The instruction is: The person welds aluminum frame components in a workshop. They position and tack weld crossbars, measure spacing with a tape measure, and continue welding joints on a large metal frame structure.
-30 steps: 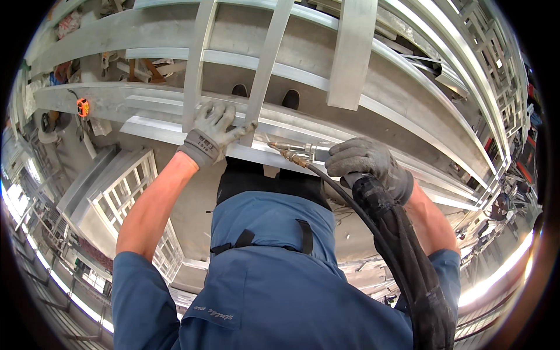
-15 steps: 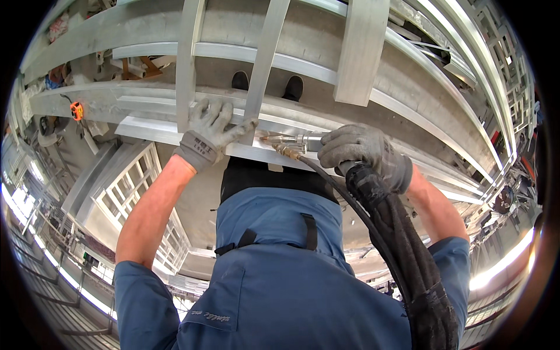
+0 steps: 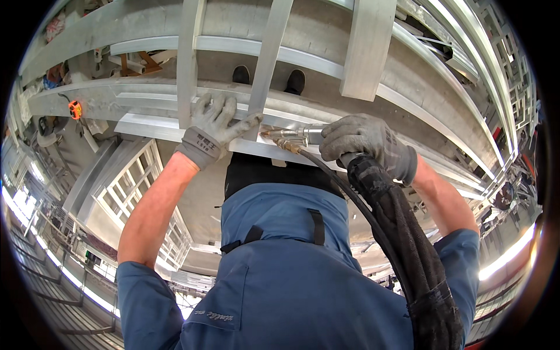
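My right hand (image 3: 366,143), in a grey glove, is wrapped round the handle of a welding torch (image 3: 306,135). The torch lies almost level, its tip pointing left at the foot of a silver crossbar (image 3: 269,64) where that bar meets a rail (image 3: 265,149). A thin black hose with a brass fitting runs beside the nozzle. My left hand (image 3: 213,125), gloved as well, lies flat with fingers spread over the rail, between the crossbar and a second upright bar (image 3: 188,64). Its thumb reaches right, to the crossbar's foot close to the torch tip.
A thick black sleeved cable (image 3: 408,256) hangs from the torch down past my right arm. An orange tape measure (image 3: 75,109) sits on a beam at the left. A wide silver tube (image 3: 368,46) crosses the beams further right. White lattice frames (image 3: 137,181) stand low at the left.
The torch and my right hand have risen slightly, with the tip a little nearer the crossbar's foot. My left hand stays in place on the metal. The whole view has shifted a little.
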The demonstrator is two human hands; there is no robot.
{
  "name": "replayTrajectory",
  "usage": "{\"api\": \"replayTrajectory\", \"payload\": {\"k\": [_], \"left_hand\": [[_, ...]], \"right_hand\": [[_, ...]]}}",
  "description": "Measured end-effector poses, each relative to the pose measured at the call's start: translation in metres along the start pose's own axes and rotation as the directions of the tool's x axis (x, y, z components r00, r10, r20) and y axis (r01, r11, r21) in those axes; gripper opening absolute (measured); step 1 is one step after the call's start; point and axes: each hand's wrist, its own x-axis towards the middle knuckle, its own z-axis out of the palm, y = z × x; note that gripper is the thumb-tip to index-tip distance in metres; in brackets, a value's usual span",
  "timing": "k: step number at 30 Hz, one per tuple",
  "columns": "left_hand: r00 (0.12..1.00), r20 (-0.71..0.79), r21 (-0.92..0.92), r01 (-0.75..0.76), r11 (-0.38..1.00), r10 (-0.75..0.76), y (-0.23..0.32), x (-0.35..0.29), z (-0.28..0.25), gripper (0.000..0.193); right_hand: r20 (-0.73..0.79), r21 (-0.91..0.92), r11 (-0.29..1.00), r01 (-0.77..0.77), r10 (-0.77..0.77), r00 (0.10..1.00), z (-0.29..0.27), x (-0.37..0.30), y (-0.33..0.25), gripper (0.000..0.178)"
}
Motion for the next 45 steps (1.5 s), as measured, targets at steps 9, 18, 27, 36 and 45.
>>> {"api": "replayTrajectory", "payload": {"k": [9,18,27,36,45], "left_hand": [[1.0,0.005,-0.023,0.011,1.0,-0.011,-0.001,-0.005,0.007,0.091],[1.0,-0.013,0.007,0.007,1.0,-0.007,0.001,0.001,0.0,0.066],[1.0,0.025,-0.029,0.017,0.999,-0.016,-0.002,-0.005,0.007,0.1],[1.0,-0.026,0.008,-0.012,1.0,0.012,-0.002,-0.002,0.007,0.096],[0.999,-0.042,0.032,-0.025,0.999,0.026,-0.006,-0.006,0.011,0.09]], "right_hand": [[-0.04,-0.024,0.997,0.072,-0.073,0.997,0.004,0.004,0.008,0.032],[-0.043,-0.002,0.996,0.091,-0.091,0.995,0.004,0.006,0.003,0.031],[-0.006,-0.019,0.999,0.03,-0.03,1.0,0.004,0.004,-0.01,0.025],[-0.056,0.01,0.999,0.035,-0.034,0.998,0.008,0.001,-0.02,0.023],[-0.072,-0.017,0.999,0.041,-0.042,0.996,0.012,0.0,-0.035,0.032]]}}
